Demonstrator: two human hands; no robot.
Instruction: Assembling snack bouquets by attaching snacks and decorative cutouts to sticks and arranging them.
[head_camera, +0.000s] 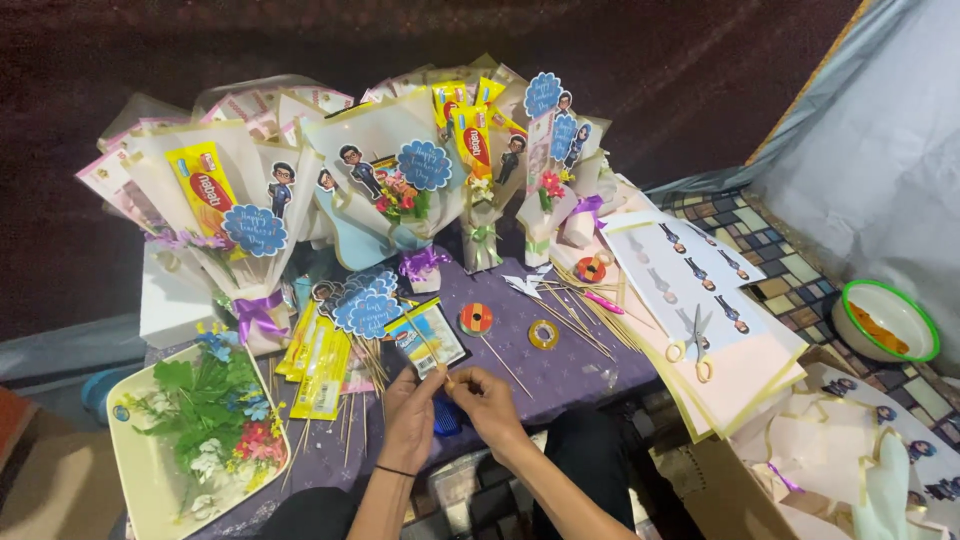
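My left hand (413, 417) and my right hand (487, 398) meet at the front edge of a low table covered in purple cloth (560, 365). Together they pinch a thin wooden skewer (432, 360) that runs up over a small blue snack packet (428, 337). A dark blue object (446, 415) lies partly hidden between the hands. A black band circles my left wrist. A round orange lollipop on a stick (477, 320) lies just beyond my right hand.
Several wrapped snack bouquets (235, 200) stand along the table's back. A tray of artificial flowers (205, 420) lies left, yellow wafer packs (318, 365) beside it. Tape roll (543, 334), loose skewers (585, 310), scissors (696, 345) on printed paper sheets sit right. A green-rimmed bowl (888, 320) rests on the floor.
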